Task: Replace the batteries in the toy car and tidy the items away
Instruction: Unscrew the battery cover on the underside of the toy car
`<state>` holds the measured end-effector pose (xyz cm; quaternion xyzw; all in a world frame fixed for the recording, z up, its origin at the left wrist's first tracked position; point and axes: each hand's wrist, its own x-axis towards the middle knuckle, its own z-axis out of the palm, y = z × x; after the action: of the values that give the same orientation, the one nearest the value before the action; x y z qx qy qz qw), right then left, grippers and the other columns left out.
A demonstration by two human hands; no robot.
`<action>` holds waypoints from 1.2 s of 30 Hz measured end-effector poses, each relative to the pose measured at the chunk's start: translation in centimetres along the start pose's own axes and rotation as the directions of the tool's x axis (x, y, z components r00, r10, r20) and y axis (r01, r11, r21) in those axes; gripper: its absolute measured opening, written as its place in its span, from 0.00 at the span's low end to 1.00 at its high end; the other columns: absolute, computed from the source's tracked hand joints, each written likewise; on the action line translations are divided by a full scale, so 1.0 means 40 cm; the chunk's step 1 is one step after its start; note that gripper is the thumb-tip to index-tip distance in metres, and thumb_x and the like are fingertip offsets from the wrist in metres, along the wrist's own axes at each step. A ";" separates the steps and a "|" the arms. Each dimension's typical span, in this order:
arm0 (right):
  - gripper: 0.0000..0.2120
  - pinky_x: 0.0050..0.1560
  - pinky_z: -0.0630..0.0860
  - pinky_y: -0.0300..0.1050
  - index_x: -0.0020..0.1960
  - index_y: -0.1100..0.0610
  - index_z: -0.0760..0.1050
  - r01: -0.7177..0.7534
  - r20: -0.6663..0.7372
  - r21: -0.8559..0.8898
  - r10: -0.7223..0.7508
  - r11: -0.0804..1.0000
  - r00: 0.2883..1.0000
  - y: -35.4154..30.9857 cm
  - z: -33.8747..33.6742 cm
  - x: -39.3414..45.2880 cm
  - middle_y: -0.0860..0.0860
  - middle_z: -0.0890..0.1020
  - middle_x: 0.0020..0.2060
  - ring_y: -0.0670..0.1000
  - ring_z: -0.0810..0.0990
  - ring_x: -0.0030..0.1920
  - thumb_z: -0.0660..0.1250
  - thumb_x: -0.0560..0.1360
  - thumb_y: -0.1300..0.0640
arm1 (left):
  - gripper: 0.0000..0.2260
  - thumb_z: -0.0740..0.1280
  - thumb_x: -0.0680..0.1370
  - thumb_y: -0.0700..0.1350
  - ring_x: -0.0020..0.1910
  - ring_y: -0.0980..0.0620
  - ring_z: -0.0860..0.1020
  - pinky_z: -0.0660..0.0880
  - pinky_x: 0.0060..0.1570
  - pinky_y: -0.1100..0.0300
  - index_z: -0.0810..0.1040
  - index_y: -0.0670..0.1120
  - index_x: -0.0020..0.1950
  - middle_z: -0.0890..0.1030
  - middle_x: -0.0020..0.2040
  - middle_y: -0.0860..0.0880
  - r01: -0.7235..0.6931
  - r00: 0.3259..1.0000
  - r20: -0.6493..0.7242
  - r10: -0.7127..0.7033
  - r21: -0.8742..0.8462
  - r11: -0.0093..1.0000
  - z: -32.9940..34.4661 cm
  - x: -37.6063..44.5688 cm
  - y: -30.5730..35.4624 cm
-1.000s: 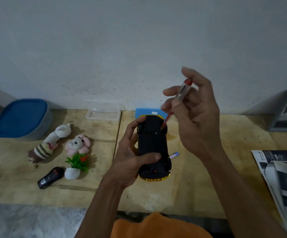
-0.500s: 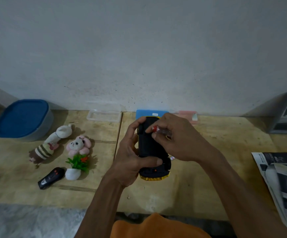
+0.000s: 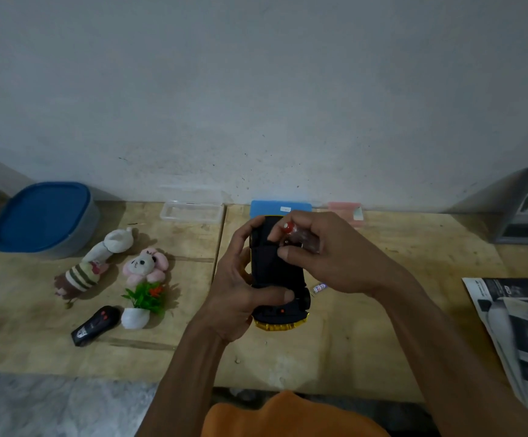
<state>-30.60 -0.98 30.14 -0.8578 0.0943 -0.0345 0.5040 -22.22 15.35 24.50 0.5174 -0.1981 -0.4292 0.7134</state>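
toy car (image 3: 276, 272) upturned, left hand (image 3: 240, 294) gripping, right hand (image 3: 328, 260) holding screwdriver (image 3: 291, 231)

The left hand (image 3: 243, 288) covers the left flank of the upturned toy car (image 3: 276, 279), and the right hand (image 3: 325, 257) hides most of the screwdriver (image 3: 291, 233), tip included. A battery (image 3: 319, 288) peeks from under the right wrist, its label too small to read. The magazine (image 3: 521, 323) runs off the right edge, its print blurred.
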 end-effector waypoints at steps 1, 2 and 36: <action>0.09 0.51 0.79 0.41 0.53 0.46 0.79 -0.001 -0.004 0.001 0.001 1.000 1.000 0.002 0.001 -0.001 0.41 0.82 0.47 0.44 0.81 0.51 0.68 0.77 0.59 | 0.48 0.77 0.60 0.27 0.61 0.29 0.78 0.77 0.55 0.30 0.67 0.54 0.75 0.74 0.70 0.39 0.002 1.000 -0.002 -0.002 -0.006 1.000 -0.003 -0.001 0.000; 0.09 0.50 0.79 0.38 0.54 0.46 0.79 -0.010 -0.011 0.007 0.010 1.000 1.000 0.004 0.004 -0.001 0.40 0.82 0.46 0.42 0.81 0.51 0.69 0.77 0.59 | 0.48 0.77 0.59 0.28 0.61 0.29 0.78 0.77 0.55 0.31 0.68 0.54 0.75 0.74 0.70 0.39 0.005 1.000 -0.005 -0.005 -0.014 1.000 -0.006 -0.001 -0.002; 0.04 0.44 0.72 0.36 0.42 0.65 0.82 -0.529 -0.476 0.312 0.612 0.789 0.632 0.297 0.283 0.088 0.52 0.83 0.37 0.40 0.79 0.38 0.73 0.73 0.64 | 0.48 0.73 0.59 0.23 0.52 0.37 0.82 0.82 0.45 0.42 0.70 0.55 0.74 0.77 0.67 0.37 0.257 0.962 -0.063 -0.265 -0.112 0.960 -0.370 0.009 -0.058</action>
<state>-26.92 2.42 14.11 -0.6964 0.5000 -0.1265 0.4990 -12.21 23.26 16.62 0.5176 -0.0781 -0.5087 0.6835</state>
